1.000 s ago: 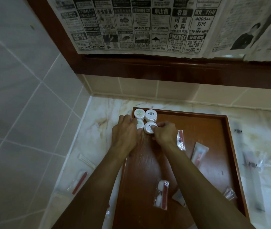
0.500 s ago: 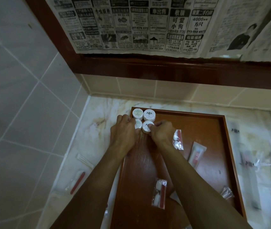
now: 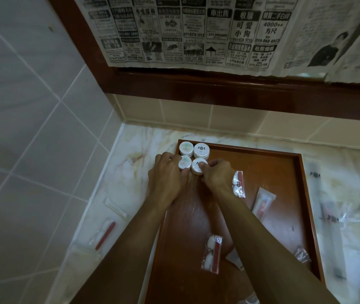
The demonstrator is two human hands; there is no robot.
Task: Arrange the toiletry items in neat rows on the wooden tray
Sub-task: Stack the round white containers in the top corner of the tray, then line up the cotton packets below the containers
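Observation:
A wooden tray (image 3: 280,172) lies on the marble counter. Four round white soap pucks sit in its far left corner, two per row: back left (image 3: 186,148), back right (image 3: 201,149), front left (image 3: 184,163) and front right (image 3: 198,166). My left hand (image 3: 166,178) grips the front left puck with curled fingers. My right hand (image 3: 217,175) pinches the front right puck between thumb and fingertips. Clear packets with a red stick and white pads lie on the tray by my right wrist (image 3: 239,184) and nearer me (image 3: 212,253). A white sachet (image 3: 262,204) lies right of them.
On the counter left of the tray lie a packet with a red stick (image 3: 104,234) and a white paper sleeve (image 3: 115,207). Blurred clear wrappers (image 3: 339,218) lie right of the tray. A small wrapper (image 3: 302,254) sits by the tray's right wall. Tiled walls close the left and back.
The two front pucks have been nudged a little closer to the back pair. Both hands stay on them; the view has shifted slightly.

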